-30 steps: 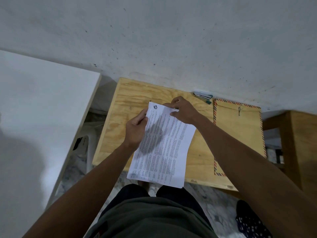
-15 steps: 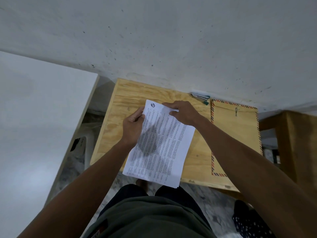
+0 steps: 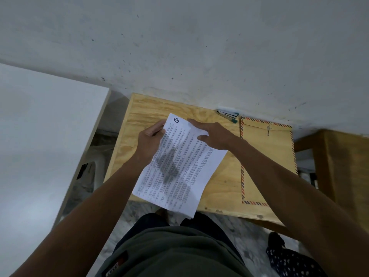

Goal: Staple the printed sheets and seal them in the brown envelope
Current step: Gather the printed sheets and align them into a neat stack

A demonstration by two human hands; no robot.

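The printed sheets (image 3: pixel 179 166) were thin white paper, rectangular, covered in dense columns of small text with a round black mark at the top corner. They were held tilted over the near half of the plywood tabletop (image 3: pixel 143 108), their lower edge overhanging its front edge. A grey shadow fell across the middle of the page.

The left hand (image 3: pixel 148 142) gripped the sheets' upper left edge, fingers (image 3: pixel 157 129) curled closed around the paper. The right hand (image 3: pixel 214 134) lay flat across the upper right part, fingers extended and slightly spread, pressing on the surface; whether it pinched the edge could not be told.

The brown envelope (image 3: pixel 267 156) lay flat on the right side of the tabletop, apart from the sheets. It was a tall rectangle of matte kraft paper with a red-and-blue striped border and a small string fastener near its flap. A stapler (image 3: pixel 227 114), metal with teal parts, rested at the far edge against the rough grey wall (image 3: pixel 179 47), just beside the envelope's top left corner.
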